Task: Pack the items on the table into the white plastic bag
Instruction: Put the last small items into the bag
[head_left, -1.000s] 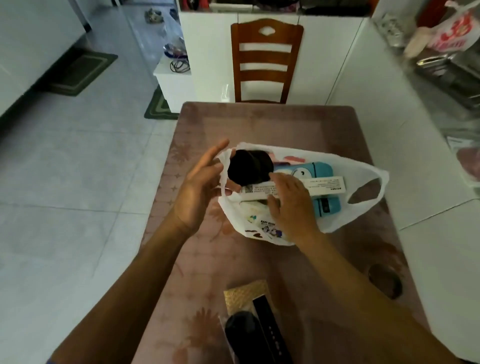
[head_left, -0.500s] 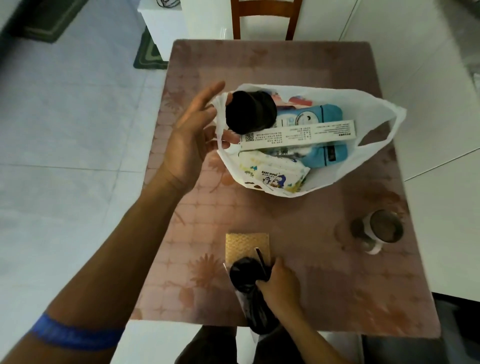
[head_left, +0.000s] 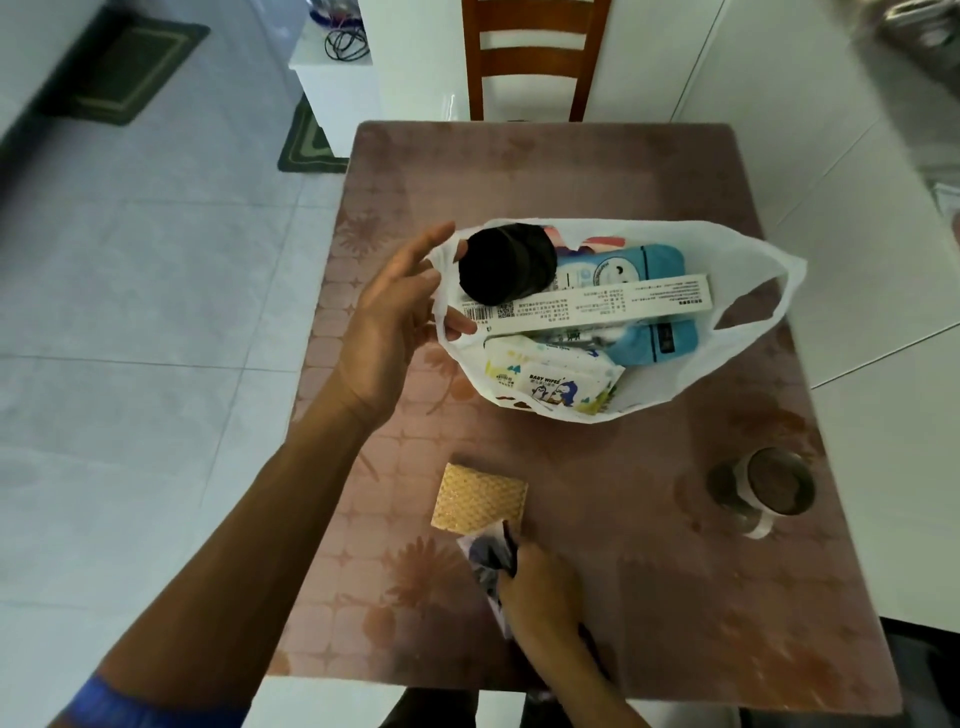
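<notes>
White bag (head_left: 748, 249) lying open at mid-bench, mouth gaping toward the camera, one handle loop (head_left: 779, 291) splayed on the side away from the left hand. Inside the bag: a black roll (head_left: 504, 270) at the end nearest the left hand, a long white box (head_left: 587, 306) with a barcode lying across the middle, a blue pack (head_left: 649, 306) partly under that box, a baby-wipes pack (head_left: 550, 379) at the bag's near edge.

Left hand (head_left: 389, 322) at the bag's rim beside the black roll — thumb hooked just inside the plastic, other fingers spread and loose, so the grip pinches only the bag's edge and holds the mouth open. Blue band (head_left: 104, 701) on the left arm, low in the frame.

Right hand (head_left: 540, 587) well nearer the camera than the bag, close to the bench's near edge, grip clenched on a dark packet (head_left: 488, 556) in clear wrapping; the packet's tip pokes out past the fingers, blurred, contents not legible. Yellow sponge (head_left: 478, 499) flat on the bench (head_left: 571, 171) between the bag and the right hand, just touching or overlapped by the packet's tip — cannot tell which.

Steel mug (head_left: 769, 488) with a white handle standing on the bench, nearer than the bag and well off to the handle-loop side. Wooden chair (head_left: 535, 57) pushed in at the bench's far end, beyond the bag.
</notes>
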